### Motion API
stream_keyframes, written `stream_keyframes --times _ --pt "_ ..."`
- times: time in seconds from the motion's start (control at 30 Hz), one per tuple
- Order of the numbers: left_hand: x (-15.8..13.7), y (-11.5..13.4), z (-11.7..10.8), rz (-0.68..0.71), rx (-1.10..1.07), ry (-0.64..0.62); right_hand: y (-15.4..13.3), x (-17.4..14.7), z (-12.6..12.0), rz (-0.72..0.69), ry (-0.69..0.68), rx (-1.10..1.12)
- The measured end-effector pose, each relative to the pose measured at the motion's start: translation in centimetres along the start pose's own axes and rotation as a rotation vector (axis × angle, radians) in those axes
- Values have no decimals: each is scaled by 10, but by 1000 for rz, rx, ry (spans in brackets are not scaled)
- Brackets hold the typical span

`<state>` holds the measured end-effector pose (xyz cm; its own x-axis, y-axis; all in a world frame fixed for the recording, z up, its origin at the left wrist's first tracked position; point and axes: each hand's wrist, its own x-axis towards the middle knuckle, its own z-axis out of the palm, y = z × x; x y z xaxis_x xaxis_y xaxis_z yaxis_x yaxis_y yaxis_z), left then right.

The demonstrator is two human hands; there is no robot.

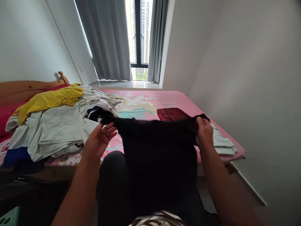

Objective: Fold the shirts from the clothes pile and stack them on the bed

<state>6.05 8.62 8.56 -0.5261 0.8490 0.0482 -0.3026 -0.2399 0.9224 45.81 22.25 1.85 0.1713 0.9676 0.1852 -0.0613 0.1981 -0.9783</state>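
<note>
A black garment [160, 150] is stretched out in front of me, its upper edge nearly level and its body hanging down over my lap. Its exact kind cannot be made out in the dark cloth. My left hand [100, 139] is closed on the upper left corner, thumb and forefinger pinching while the other fingers curl loosely. At the upper right corner, my right hand [205, 131] grips the cloth between thumb and fingers. The lower part of the garment blends with my dark trousers [111, 175].
A heap of light grey shirts [62, 124] with a yellow shirt [54, 99] on top lies left on the pink bed [171, 97]. Beyond the garment is a folded red plaid cloth [172, 113]. Folded white clothes [223, 142] lie at the right edge, near the wall.
</note>
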Motion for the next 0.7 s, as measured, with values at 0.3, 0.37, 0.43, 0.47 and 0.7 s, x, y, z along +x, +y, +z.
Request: stream_keyframes --times 0.3,0.37,0.43,0.47,0.7 --pt "-17 -130 -13 -81 592 -122 108 -50 0 22 10 -369" --pt "-22 -148 -13 -38 785 -273 132 -79 -4 5 -74 -470" --pt "-19 -161 -12 68 983 -373 143 -102 -1 -95 -176 -583" --pt "-15 -165 -11 127 1087 -399 145 -111 1 -165 -224 -650" --pt "23 -188 -15 131 1557 -501 143 -121 11 -284 -297 -811"
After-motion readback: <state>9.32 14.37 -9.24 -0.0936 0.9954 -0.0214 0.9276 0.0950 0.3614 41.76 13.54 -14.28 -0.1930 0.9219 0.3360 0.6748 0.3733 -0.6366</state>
